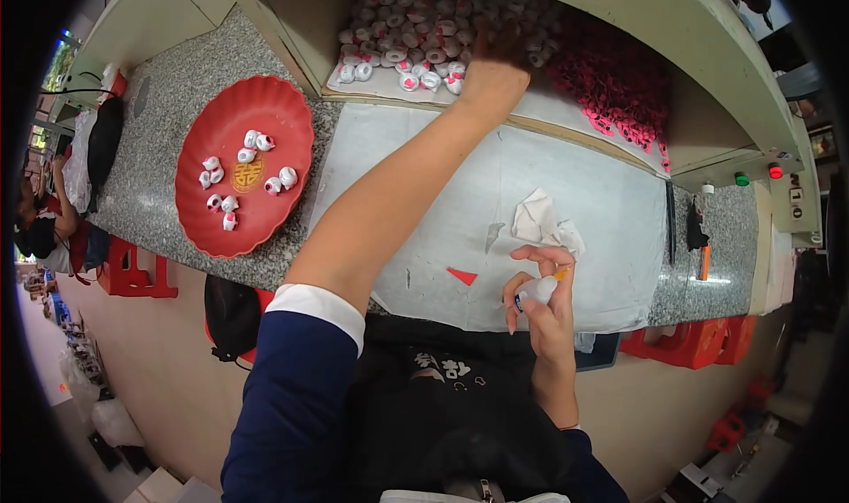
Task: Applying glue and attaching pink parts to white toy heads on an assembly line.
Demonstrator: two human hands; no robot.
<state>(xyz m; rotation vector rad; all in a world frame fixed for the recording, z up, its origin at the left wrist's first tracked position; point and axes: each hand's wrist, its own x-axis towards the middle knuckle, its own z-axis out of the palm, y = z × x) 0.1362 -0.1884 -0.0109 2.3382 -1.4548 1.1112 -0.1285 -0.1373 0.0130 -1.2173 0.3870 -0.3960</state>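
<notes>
My left hand (500, 57) reaches across into the shelf, over a heap of small white-wrapped pieces (416, 26) with pink marks. Its fingers lie in shadow among the pieces, and whether they grip one is hidden. Above the near part of the white work sheet, my right hand (550, 313) is closed around a small white squeeze bottle (536, 291) with a yellow tip. Crumpled white paper (537, 217) lies just beyond that hand. To the left, a red scalloped plate (199, 136) holds several white-wrapped pieces in small clusters.
Beside the white heap, small pink pieces (619, 87) fill the shelf's right part. A red triangular scrap (462, 277) lies on the white sheet (416, 185). An orange-handled tool (706, 262) is at the counter's right. Red stools (133, 273) stand beyond the counter.
</notes>
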